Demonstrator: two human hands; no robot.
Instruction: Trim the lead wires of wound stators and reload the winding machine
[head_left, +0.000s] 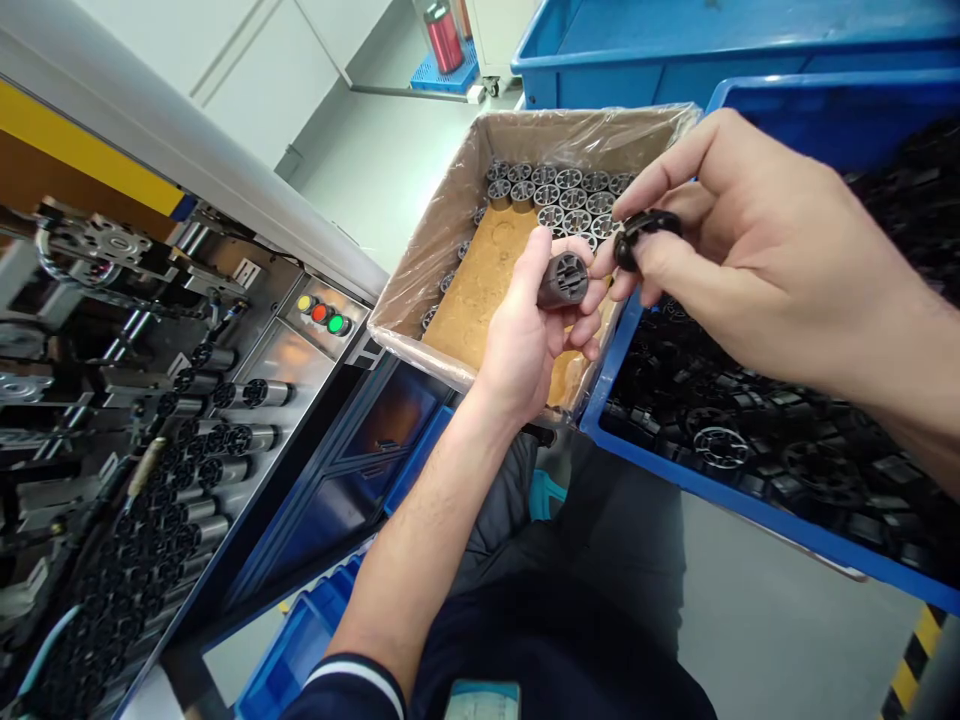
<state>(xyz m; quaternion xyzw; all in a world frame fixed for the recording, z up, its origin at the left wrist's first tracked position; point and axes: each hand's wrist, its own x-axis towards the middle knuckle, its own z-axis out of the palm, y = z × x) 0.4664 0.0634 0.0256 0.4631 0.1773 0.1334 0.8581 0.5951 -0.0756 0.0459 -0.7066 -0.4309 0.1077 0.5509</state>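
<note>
In my left hand (pixel 525 330) is a short dark metal cylinder (pixel 564 280), its slotted end face turned toward me. The thumb and fingers wrap round its side. My right hand (pixel 750 230) pinches a small black slotted plastic part (pixel 637 240) between thumb and fingers, just right of the cylinder. The fingertips of both hands come close together; I cannot tell whether they touch. Below them is a lined cardboard box (pixel 427 350), where rows of similar cylinders (pixel 576 198) stand upright around a brown cardboard sheet (pixel 480 275).
A blue bin (pixel 720 500) of loose black parts stands at the right, another blue bin (pixel 660 75) behind. At the left, a machine bench carries several metal cylinders (pixel 217 470) and a button panel (pixel 321 312). A cardboard box edge separates bench and bin.
</note>
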